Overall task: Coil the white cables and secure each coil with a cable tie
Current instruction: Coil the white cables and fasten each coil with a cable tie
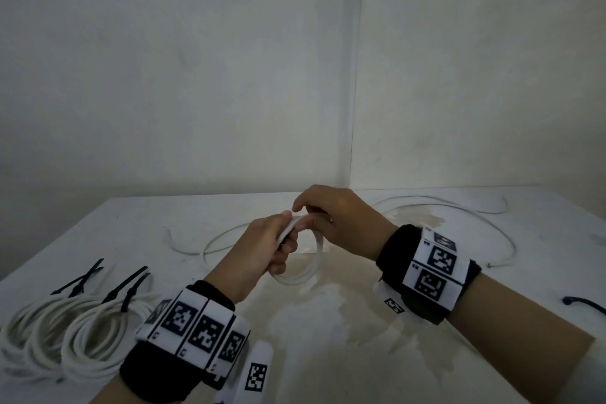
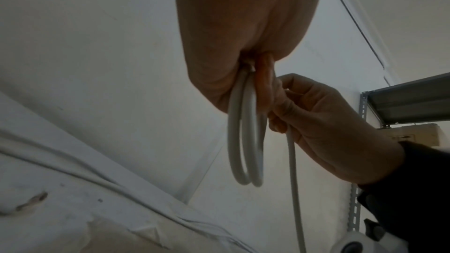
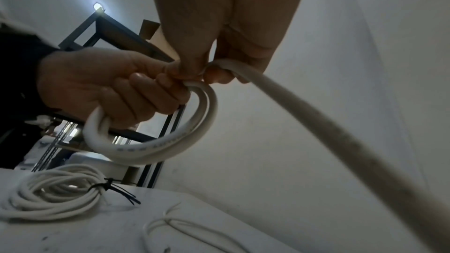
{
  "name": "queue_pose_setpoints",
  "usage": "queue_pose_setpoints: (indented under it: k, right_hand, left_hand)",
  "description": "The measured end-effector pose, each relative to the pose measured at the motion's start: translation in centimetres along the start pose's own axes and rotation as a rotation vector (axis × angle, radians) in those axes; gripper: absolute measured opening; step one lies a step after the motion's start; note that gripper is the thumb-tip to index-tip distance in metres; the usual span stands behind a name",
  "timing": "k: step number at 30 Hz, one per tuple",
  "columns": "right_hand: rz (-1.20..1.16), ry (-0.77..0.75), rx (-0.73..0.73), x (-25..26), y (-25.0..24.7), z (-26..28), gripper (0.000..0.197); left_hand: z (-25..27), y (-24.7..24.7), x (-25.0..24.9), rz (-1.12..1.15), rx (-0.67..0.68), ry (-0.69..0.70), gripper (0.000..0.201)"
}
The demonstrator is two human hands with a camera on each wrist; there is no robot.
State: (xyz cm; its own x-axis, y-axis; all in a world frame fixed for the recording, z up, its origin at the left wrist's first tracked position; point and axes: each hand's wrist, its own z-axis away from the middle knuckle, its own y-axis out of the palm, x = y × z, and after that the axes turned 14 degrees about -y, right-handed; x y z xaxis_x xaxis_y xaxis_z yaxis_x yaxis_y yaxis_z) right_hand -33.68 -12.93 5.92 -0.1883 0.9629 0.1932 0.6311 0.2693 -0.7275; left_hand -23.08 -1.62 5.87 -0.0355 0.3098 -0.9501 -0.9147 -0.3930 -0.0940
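Note:
Over the middle of the table my left hand [image 1: 284, 241] grips a small coil of white cable [image 1: 313, 267], its two loops [image 2: 246, 141] hanging below the fist. My right hand [image 1: 310, 215] meets it just above and to the right, pinching the same cable's free strand [image 3: 340, 151] between thumb and fingers. In the right wrist view my left hand [image 3: 109, 88] has its fingers curled through the coil [image 3: 170, 141]. The rest of this cable [image 1: 459, 218] trails loose over the table to the right. A black cable tie [image 1: 583, 303] lies at the right edge.
Finished white coils [image 1: 65, 331] bound with black cable ties [image 1: 131, 285] lie at the front left; one of these coils [image 3: 48, 195] shows in the right wrist view. More loose cable [image 1: 210, 249] curves behind my left hand. White walls meet in a corner behind the table [image 1: 328, 354].

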Motion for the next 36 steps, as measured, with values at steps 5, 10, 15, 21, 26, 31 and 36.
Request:
queue_pose_setpoints:
  k: [5, 10, 15, 21, 26, 31, 36]
  right_hand:
    - [0.151, -0.109, 0.056, -0.8, 0.1, -0.4, 0.012]
    - [0.318, -0.12, 0.05, -3.2, 0.3, 0.0, 0.017]
    - [0.11, 0.071, -0.021, -3.8, 0.2, 0.7, 0.035]
    - [0.024, 0.3, -0.08, -4.6, -1.6, 2.1, 0.019]
    - [0.119, 0.251, -0.047, -5.4, -1.4, 3.7, 0.026]
    - [0.124, 0.319, -0.048, -5.6, -1.5, 4.7, 0.033]
    - [0.369, 0.221, -0.056, -5.9, -1.3, 5.3, 0.019]
  left_hand:
    - [-0.4, -0.6, 0.1, 0.02, -0.042, -0.037, 0.039]
    - [-0.3, -1.3, 0.7, 0.076, -0.023, -0.074, 0.038]
    - [-0.1, -2.1, 0.8, 0.216, 0.079, -0.106, 0.04]
    - [0.2, -4.3, 0.3, 0.583, 0.124, -0.036, 0.055]
    - [-0.2, -5.3, -0.6, 0.734, 0.044, 0.038, 0.048]
    - [-0.5, -6.4, -0.9, 0.775, -0.037, 0.087, 0.037]
    - [-0.7, -6.5, -0.6, 0.597, -0.109, 0.098, 0.034]
